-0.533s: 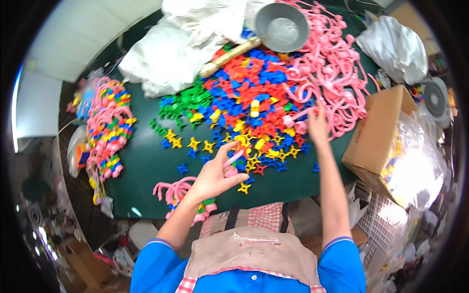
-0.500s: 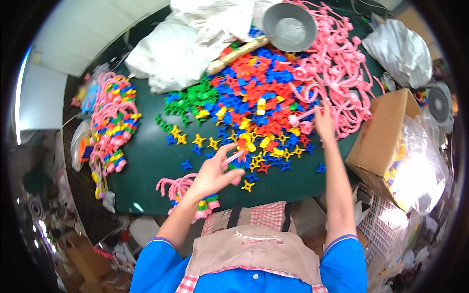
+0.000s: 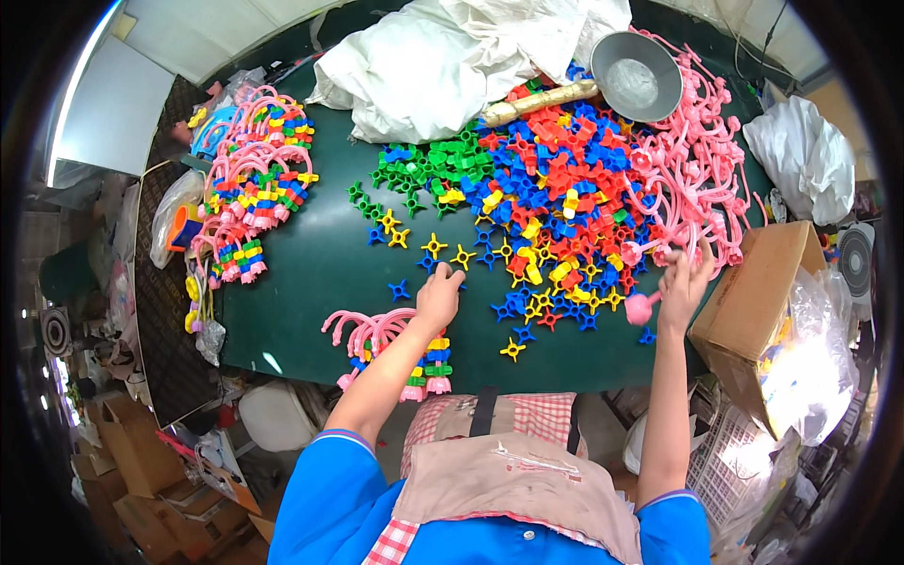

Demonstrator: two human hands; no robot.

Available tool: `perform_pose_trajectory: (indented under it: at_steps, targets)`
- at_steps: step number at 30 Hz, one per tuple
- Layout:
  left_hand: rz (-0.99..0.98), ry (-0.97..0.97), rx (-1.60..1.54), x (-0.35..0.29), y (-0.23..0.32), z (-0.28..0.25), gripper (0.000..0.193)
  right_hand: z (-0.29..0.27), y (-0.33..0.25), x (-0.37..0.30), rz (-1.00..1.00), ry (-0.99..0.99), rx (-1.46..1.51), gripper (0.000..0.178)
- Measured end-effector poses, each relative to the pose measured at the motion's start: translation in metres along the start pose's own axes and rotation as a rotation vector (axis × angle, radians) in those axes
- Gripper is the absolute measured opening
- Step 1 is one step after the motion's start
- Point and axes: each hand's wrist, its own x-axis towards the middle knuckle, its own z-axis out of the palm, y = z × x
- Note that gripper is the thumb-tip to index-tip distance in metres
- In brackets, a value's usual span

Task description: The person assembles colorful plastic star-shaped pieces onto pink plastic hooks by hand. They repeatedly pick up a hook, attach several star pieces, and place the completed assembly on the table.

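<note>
My left hand (image 3: 439,298) is closed, fingertips pinched together over the table beside loose yellow and blue star-shaped plastic pieces (image 3: 434,246). Whatever sits between those fingertips is too small or hidden to name. On the right, my right hand (image 3: 684,288) grips a pink plastic stem whose round knob (image 3: 641,309) sticks out to the left of the fingers. Its fingertips are at the near edge of a heap of pink curved stems (image 3: 692,179). Below my left wrist lies a small group of pink curved stems threaded with coloured pieces (image 3: 438,358).
A heap of red, blue and yellow pieces (image 3: 556,179) fills the middle, with green ones (image 3: 443,165) to its left. Threaded pink bundles (image 3: 254,179) lie at far left. A grey bowl (image 3: 637,77), white sacks (image 3: 405,71) and a cardboard box (image 3: 753,306) surround the heaps.
My left hand has moved off the pink stem and red piece it was at and closed over the table. My right hand has drawn a pink knobbed stem nearer. The view has shifted left.
</note>
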Motion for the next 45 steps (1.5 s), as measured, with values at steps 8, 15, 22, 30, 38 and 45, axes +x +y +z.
perform_pose_trajectory:
  at_steps: [8, 15, 22, 30, 38, 45]
  targets:
    - [0.109, 0.116, -0.080, 0.055, 0.005, -0.004, 0.023, -0.003, -0.012, -0.058, 0.182, 0.012, -0.127, 0.039]
    - [0.056, 0.061, -0.163, 0.056, 0.000, -0.005, 0.024, 0.011, 0.012, -0.090, 0.349, -0.009, 0.014, 0.036]
    - [0.222, -0.036, -0.059, 0.039, 0.012, -0.005, 0.020, 0.017, 0.024, -0.106, 0.452, -0.009, 0.028, 0.034]
    - [0.381, -0.172, -0.004, 0.035, 0.111, 0.044, 0.011, 0.005, 0.016, -0.116, 0.481, 0.048, 0.070, 0.034]
    - [0.304, -0.035, -0.137, 0.045, 0.086, 0.024, 0.022, -0.023, 0.014, -0.142, 0.432, 0.160, 0.195, 0.032]
    - [0.394, -0.161, -0.158, 0.026, 0.135, 0.056, 0.022, -0.029, 0.003, -0.165, 0.422, 0.178, 0.230, 0.031]
